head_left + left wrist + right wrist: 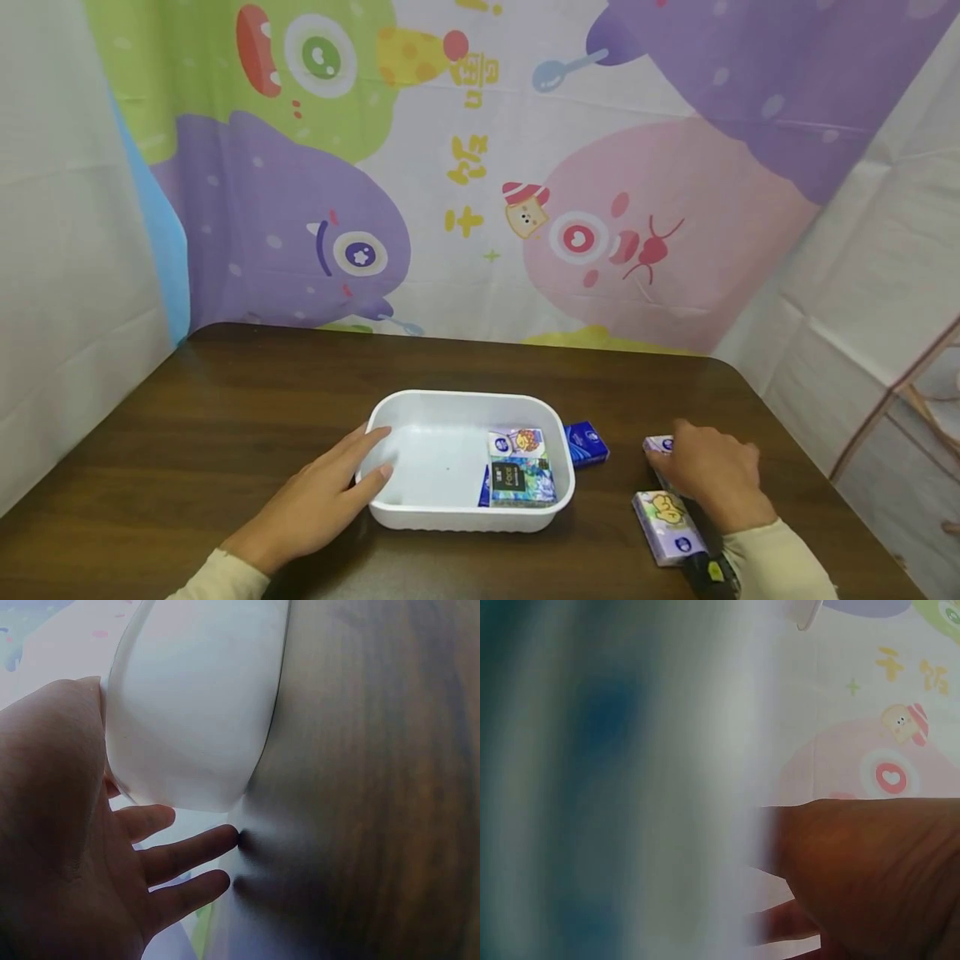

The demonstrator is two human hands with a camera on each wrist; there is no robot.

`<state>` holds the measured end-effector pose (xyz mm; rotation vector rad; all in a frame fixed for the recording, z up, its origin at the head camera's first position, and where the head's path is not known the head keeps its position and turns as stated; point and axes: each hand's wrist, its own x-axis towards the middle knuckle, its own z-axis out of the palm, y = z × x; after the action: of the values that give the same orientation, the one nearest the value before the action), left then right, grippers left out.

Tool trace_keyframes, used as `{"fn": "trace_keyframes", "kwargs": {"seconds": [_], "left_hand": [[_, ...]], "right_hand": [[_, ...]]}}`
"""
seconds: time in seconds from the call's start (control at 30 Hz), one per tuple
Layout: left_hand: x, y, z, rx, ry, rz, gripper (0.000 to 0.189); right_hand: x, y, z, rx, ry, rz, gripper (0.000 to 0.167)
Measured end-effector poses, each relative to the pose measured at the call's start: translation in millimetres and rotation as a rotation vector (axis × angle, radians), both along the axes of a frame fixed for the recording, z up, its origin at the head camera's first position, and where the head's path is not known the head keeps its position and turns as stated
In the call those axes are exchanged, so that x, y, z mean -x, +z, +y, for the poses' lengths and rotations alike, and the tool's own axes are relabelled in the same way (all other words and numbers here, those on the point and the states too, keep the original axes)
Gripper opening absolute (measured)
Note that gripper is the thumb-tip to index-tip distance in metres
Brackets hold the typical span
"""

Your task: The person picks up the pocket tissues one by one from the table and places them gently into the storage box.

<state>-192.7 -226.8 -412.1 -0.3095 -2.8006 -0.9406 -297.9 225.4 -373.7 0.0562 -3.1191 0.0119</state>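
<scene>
My left hand (pixel 318 496) rests at the left end of a white plastic basin (pixel 465 521), thumb and index fingertip over its rim. In the left wrist view, the other fingers (pixel 191 855) extend straight beside the basin's outer wall (pixel 191 727). Over on the right, my right hand (pixel 716 471) grips a tissue pack (pixel 658 444) with a pale purple end, mostly hidden beneath the hand. Just below it lies another tissue pack (pixel 670 527), purple and white with a yellow cartoon. A blurred close surface (pixel 630 780) covers much of the right wrist view.
Inside the basin, at its right end, sit a tissue pack with a cartoon face (pixel 517 442) and a green-blue "Face" pack (pixel 525 482). A dark blue pack (pixel 587 443) lies against the basin's outer right side. A cartoon-print curtain (pixel 465 275) hangs behind the brown table (pixel 262 383).
</scene>
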Motion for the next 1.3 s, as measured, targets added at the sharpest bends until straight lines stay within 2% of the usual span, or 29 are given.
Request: {"fn": "trace_keyframes", "kwargs": {"seconds": [0.33,0.6,0.8,1.0,1.3], "left_hand": [[0.4,-0.9,-0.6,0.009,0.008,-0.009,0.056],[0.4,-0.1,-0.8,0.004,0.012,-0.002,0.055],[-0.2,1.2,-0.1,0.004,0.017,-0.01,0.054],[-1.0,0.8,0.4,0.006,0.019,-0.007,0.054],[-0.5,0.2,1.0,0.01,0.016,0.01,0.054]], "right_hand": [[-0.5,-4.5,-3,0.041,0.032,0.026,0.061],[0.7,-5.0,-5,0.067,0.104,0.045,0.055],[-2.0,1.6,-1,0.017,0.127,-0.004,0.05],[-3.5,3.7,0,0.0,0.121,-0.063,0.059],[-4.3,4.1,1,0.011,0.126,-0.062,0.062]]}}
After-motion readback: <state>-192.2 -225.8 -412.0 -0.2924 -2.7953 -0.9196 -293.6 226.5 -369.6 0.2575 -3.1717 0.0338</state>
